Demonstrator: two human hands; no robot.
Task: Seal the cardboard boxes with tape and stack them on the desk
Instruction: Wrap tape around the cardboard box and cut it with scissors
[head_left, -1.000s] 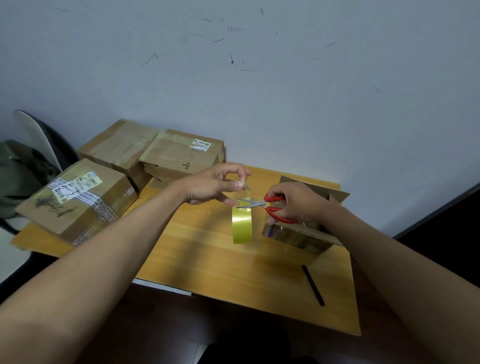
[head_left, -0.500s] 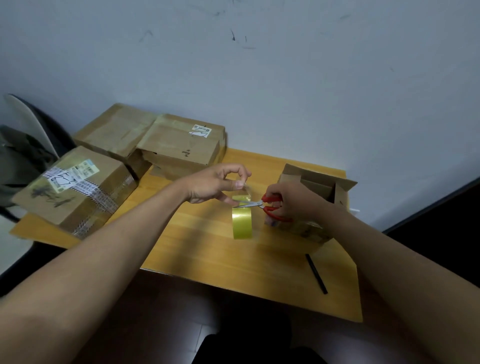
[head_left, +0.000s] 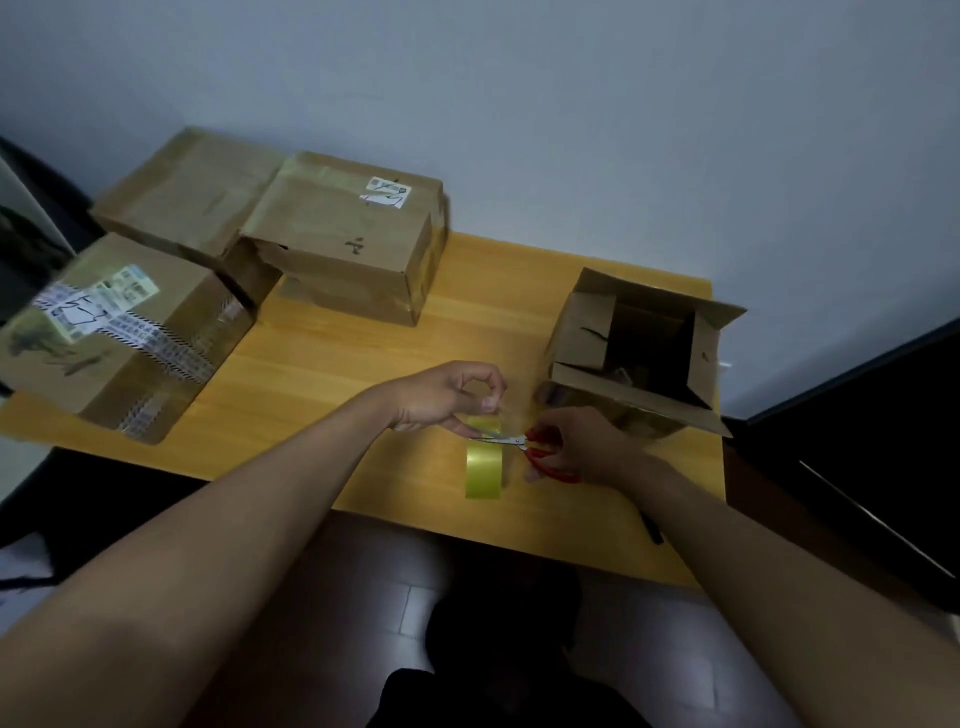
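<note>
My left hand (head_left: 441, 397) pinches the free end of a strip of clear tape, and the yellowish tape roll (head_left: 484, 467) hangs below it over the wooden desk (head_left: 363, 374). My right hand (head_left: 582, 441) grips red-handled scissors (head_left: 535, 452), whose blades lie across the tape just above the roll. An open cardboard box (head_left: 644, 353) with its flaps up stands at the right of the desk, behind my right hand.
Three closed cardboard boxes sit at the left: one with labels and striped tape (head_left: 119, 332) at the front left, one at the back left (head_left: 187, 192), one with a white sticker (head_left: 348, 239) nearer the middle. A black pen (head_left: 652, 527) lies near the desk's front right edge.
The view has tilted down, so the open box's inside now shows. Both hands have kept their hold on tape and scissors, which have closed further onto the strip.
</note>
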